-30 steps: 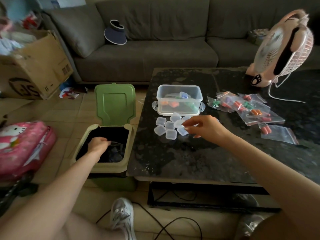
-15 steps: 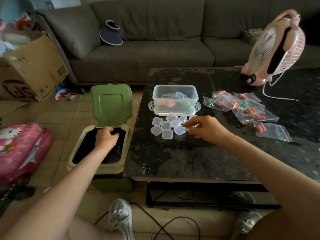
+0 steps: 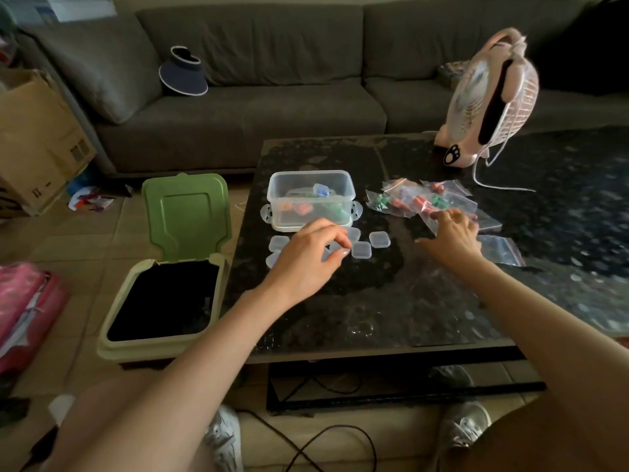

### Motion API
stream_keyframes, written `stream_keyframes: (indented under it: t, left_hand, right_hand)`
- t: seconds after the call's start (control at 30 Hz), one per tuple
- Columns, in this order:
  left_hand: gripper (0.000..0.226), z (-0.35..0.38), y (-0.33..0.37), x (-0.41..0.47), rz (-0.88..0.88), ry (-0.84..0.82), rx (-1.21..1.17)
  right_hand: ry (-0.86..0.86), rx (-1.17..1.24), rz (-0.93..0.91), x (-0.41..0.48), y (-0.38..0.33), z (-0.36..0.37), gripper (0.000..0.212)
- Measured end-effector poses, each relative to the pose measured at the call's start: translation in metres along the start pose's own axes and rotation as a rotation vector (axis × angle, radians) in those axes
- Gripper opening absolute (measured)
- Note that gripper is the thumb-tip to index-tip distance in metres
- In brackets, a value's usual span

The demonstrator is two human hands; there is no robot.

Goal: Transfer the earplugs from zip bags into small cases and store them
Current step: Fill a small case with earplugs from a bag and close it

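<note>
Left hand [image 3: 308, 258] curls over the small cases [image 3: 361, 249] (pinching one? I cannot tell); right hand [image 3: 452, 238], fingers spread, touches the zip bags [image 3: 422, 202] just beyond it.

Left hand [image 3: 306, 257] covers the middle of the small cases [image 3: 361, 249] on the counter [image 3: 374, 301]; whether its grip closes on one cannot be determined. Right hand [image 3: 452, 238] overlies the near zip bags [image 3: 408, 202], its fingertips [image 3: 437, 215] blurred. The earplugs [image 3: 420, 202] inside show only as coloured smears. Contents of the clear container [image 3: 311, 195] are vague through its wall. The bin [image 3: 115, 345] interior is black, nothing discernible. Cardboard box [image 3: 34, 137] and pink bag [image 3: 23, 301] are cut by the left edge; the counter runs off the right.
</note>
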State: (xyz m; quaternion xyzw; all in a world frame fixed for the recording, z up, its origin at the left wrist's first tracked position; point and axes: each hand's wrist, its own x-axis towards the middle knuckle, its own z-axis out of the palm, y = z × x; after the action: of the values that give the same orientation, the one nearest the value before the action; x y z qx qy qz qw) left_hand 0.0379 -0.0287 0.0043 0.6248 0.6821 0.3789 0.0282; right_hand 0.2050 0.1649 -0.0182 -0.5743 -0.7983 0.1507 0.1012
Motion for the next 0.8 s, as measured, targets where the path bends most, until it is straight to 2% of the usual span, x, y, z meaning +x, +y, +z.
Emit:
stream_keyframes:
  t: [0.1,0.17,0.27,0.33,0.4,0.5,0.57,0.67,0.73,0.8]
  left_hand:
    - [0.01,0.006,0.003,0.005,-0.029,0.004,-0.008]
    - [0.009,0.009,0.004,0.008,-0.051,0.008,-0.014]
    - [0.009,0.012,0.005,0.01,-0.066,0.01,-0.022]
    - [0.009,0.013,0.004,0.011,-0.069,0.006,-0.017]
    - [0.009,0.013,0.002,0.011,-0.072,-0.009,-0.011]
    - [0.01,0.012,0.001,0.009,-0.095,-0.036,-0.014]
    - [0.013,0.01,0.0,0.008,-0.144,-0.069,-0.034]
    - [0.034,0.01,0.0,0.009,-0.318,-0.136,-0.11]
    - [0.054,0.008,0.001,0.011,-0.52,-0.165,-0.247]
    - [0.065,0.002,0.002,0.013,-0.716,-0.199,-0.505]
  right_hand:
    - [-0.088,-0.027,0.13,0.01,0.021,0.002,0.065]
    - [-0.158,-0.018,0.175,0.015,0.03,0.006,0.069]
    - [-0.129,-0.081,0.205,0.015,0.033,0.011,0.063]
    - [-0.055,-0.104,0.154,0.012,0.03,0.011,0.051]
    - [-0.009,-0.037,0.065,0.009,0.027,0.011,0.028]
    - [-0.082,0.058,-0.033,-0.002,0.012,0.005,0.009]
    - [-0.127,0.291,-0.107,-0.013,-0.009,-0.001,0.009]
    - [-0.361,0.887,-0.183,-0.035,-0.042,-0.017,0.019]
    - [-0.509,1.087,-0.234,-0.047,-0.056,-0.024,0.023]
    - [-0.603,1.198,-0.262,-0.052,-0.066,-0.027,0.026]
